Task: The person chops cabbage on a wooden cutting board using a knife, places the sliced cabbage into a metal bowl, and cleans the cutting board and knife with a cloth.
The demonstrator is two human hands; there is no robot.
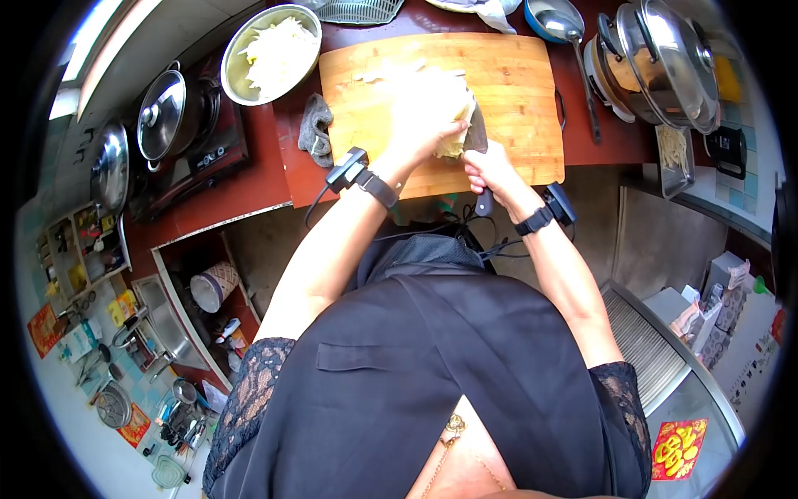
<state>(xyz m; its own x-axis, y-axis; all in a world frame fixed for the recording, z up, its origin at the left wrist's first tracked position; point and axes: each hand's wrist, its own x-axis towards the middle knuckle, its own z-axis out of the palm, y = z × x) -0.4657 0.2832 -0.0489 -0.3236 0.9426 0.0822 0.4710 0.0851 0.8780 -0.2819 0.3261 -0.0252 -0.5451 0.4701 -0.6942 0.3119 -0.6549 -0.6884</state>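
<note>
On the wooden cutting board [525, 100], a pale, leafy vegetable that looks like cabbage [450, 150] lies under my left hand [428, 137]. Glare washes out much of that hand and the pieces beyond it, but its fingers hold the vegetable against the board. My right hand [496, 172] is closed around the dark handle of a kitchen knife [477, 131]. The blade stands close against the cabbage's right side, beside my left fingertips. Thin cut pieces are spread toward the board's far edge.
A metal bowl [234, 76] of pale shreds stands beyond the board's left corner. A grey cloth [316, 133] touches its left edge. Lidded pots [164, 116] stand on the left by a cooktop. Right of the board are a ladle [586, 83] and a glass-lidded pot [677, 66].
</note>
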